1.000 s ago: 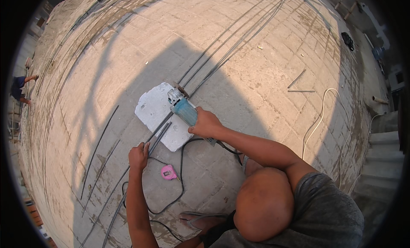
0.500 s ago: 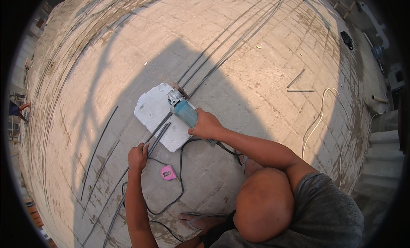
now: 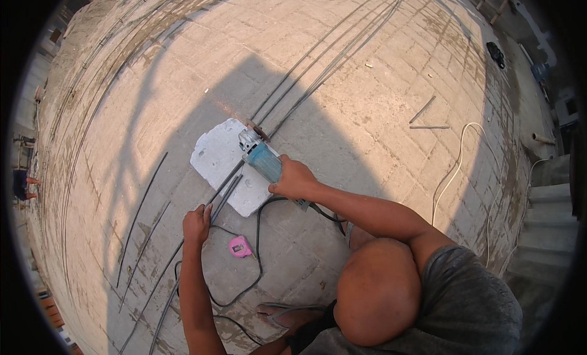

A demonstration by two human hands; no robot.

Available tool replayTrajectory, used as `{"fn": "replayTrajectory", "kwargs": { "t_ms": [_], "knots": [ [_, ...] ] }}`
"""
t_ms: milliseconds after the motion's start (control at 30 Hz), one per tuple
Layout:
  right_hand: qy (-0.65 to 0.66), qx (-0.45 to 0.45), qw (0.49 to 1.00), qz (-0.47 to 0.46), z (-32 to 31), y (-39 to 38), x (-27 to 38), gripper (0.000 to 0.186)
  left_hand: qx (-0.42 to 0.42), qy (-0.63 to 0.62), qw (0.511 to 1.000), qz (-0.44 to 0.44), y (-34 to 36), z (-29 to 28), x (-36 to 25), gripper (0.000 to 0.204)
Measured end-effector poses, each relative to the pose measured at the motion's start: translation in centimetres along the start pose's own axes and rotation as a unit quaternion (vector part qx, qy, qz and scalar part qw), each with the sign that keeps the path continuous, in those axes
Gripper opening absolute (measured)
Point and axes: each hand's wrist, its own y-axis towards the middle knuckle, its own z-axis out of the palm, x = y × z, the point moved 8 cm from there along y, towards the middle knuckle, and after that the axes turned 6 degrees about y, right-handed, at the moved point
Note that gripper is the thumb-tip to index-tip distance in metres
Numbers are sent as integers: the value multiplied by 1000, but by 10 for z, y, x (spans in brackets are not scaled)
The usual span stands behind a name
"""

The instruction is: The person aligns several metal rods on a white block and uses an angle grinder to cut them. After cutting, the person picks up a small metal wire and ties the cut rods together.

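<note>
My right hand point(image 3: 296, 177) is wrapped round the body of a teal angle grinder point(image 3: 264, 162). Its brown cutting disc point(image 3: 259, 130) meets long steel rods just past the far edge of a pale, rough slab point(image 3: 211, 152). Faint orange sparks point(image 3: 227, 105) fly off to the far left. My left hand point(image 3: 197, 224) is closed round a steel rod point(image 3: 229, 175) that runs across the slab; how many rods it grips is hidden. Short rod pieces point(image 3: 231, 191) rest on the slab beside it. A pink tape measure point(image 3: 238, 246) lies near my left forearm.
The grinder's black cord point(image 3: 261, 257) loops over the paving near my sandalled foot point(image 3: 278, 315). Loose rods point(image 3: 142, 202) lie at left, and two short offcuts point(image 3: 429, 127) at right. A white cable point(image 3: 460, 156) curves further right. Another person point(image 3: 24, 185) is at the far left edge.
Orange sparks now show beyond the disc, where none were visible before. Both my hands and the grinder hold nearly the same place. The person at the far left has shifted slightly.
</note>
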Motion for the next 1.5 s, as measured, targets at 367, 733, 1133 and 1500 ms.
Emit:
{"fn": "replayTrajectory", "kwargs": {
  "t_ms": [367, 733, 1133, 1500],
  "knots": [
    [0, 3, 1000, 2, -1, -1, 1, 77, -5, 5, 1000, 3, 0, 2, 2, 49],
    [6, 6, 1000, 8, 0, 0, -1, 79, -6, 0, 1000, 4, 0, 3, 3, 50],
    [1, -4, 1000, -3, 0, 1, -1, 77, -5, 6, 1000, 2, 1, 4, 3, 51],
    [1, -4, 1000, -8, 1, 2, -2, 76, -12, 3, 1000, 5, 0, 3, 3, 50]
  ]
}}
